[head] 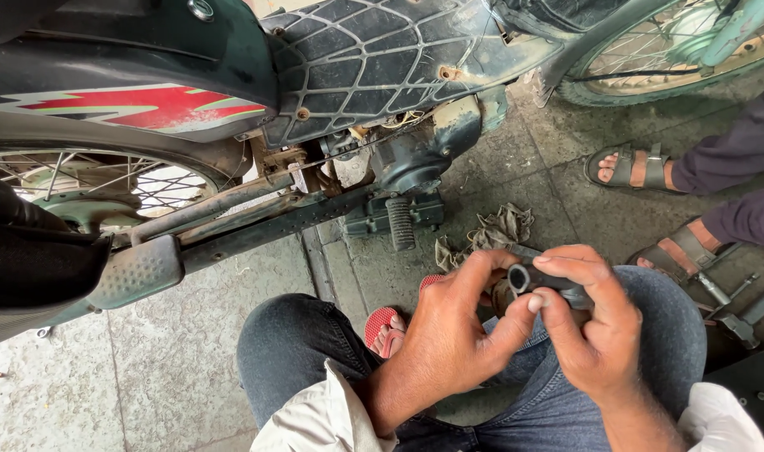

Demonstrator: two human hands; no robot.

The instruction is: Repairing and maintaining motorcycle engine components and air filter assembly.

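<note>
Small dark metal part [539, 280], a short tube-like piece with a round opening at its near-left end, sits over the person's lap, pinched between both hands. Left hand [449, 331] is closed on it, thumb and fingers curled around the left end; right hand [595, 322] is clamped on the right side, forefinger laid along the top and thumb pressing from below. What the piece is exactly I cannot tell, since the fingers cover most of it.

As for progress, the part is off the motorbike [231, 75] and in hand, being turned or checked; nothing shows it fitted back anywhere, so by my judgement that work is left (the bike's lower side looks open and greasy near the engine case [415, 167]).

Around it: a ribbed footpeg [401, 222] sticks out toward the knees, a grimy rag [491, 234] lies on the paved floor [181, 351] just beyond the hands, and a red sandal [382, 326] peeks out between the legs. To the far right another person's sandalled foot [629, 167] rests close by, and metal tools [733, 301] lie at the right edge. The footpeg and rag sit between the hands and the engine.
</note>
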